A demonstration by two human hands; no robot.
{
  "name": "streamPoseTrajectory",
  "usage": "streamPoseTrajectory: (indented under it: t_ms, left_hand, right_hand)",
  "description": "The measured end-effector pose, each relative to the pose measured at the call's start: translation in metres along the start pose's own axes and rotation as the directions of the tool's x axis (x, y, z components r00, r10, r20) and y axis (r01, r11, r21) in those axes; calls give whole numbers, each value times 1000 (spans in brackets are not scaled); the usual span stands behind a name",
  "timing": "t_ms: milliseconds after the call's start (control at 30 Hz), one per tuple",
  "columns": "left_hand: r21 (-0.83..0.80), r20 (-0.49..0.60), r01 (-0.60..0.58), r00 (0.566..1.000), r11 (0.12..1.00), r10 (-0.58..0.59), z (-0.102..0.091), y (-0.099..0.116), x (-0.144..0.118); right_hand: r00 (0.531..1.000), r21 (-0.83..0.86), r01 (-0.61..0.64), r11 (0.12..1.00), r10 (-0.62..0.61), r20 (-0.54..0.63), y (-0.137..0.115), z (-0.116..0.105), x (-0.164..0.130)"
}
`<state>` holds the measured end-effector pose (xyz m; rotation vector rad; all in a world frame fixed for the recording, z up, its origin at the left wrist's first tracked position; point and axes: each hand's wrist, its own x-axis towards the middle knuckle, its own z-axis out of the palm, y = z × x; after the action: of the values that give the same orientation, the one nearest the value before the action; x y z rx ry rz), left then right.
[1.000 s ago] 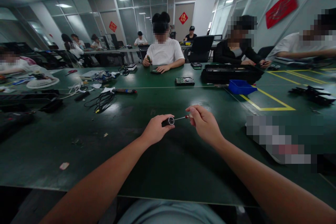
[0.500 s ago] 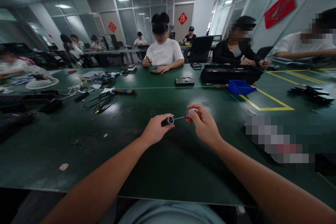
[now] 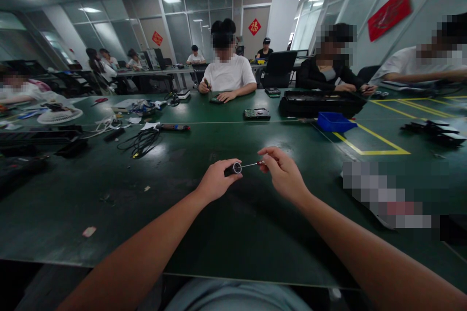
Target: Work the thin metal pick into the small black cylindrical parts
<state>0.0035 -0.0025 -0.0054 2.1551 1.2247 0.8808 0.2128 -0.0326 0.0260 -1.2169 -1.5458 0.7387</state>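
My left hand [image 3: 218,178] is closed round a black cylindrical part [image 3: 230,170], whose silver-rimmed round end [image 3: 237,167] faces right. In my right hand [image 3: 282,172] is a screwdriver [image 3: 260,162] with a red handle, mostly covered by the fingers. Its thin metal shaft points left, and the tip meets the round end of the black part; how deep it sits I cannot make out. Both hands are held above the green table [image 3: 233,243].
Beyond my hands lies a circuit-board device [image 3: 257,114]. A blue bin [image 3: 336,122] stands right of it, before a long black housing [image 3: 321,103]. Coiled black cable [image 3: 140,142] and a pen-like tool [image 3: 174,127] lie left. A person in white [image 3: 233,73] sits opposite.
The fingers of my right hand have shifted slightly on the screwdriver handle. My left hand and the black part stay nearly where they were.
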Motion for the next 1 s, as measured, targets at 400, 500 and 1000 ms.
streamPoseTrajectory:
  t_ms: [400, 500, 1000]
  left_hand:
    - [-11, -4, 0, 1000, 1000, 0, 1, 0, 1]
    - [-25, -27, 8, 1000, 1000, -9, -1, 0, 1]
    - [-8, 0, -5, 1000, 1000, 5, 1, -4, 1]
  right_hand:
    - [1000, 5, -16, 1000, 16, -6, 5, 1, 1]
    - [1000, 71, 3, 997, -2, -8, 10, 1, 1]
    - [997, 47, -13, 999, 10, 73, 1, -2, 1]
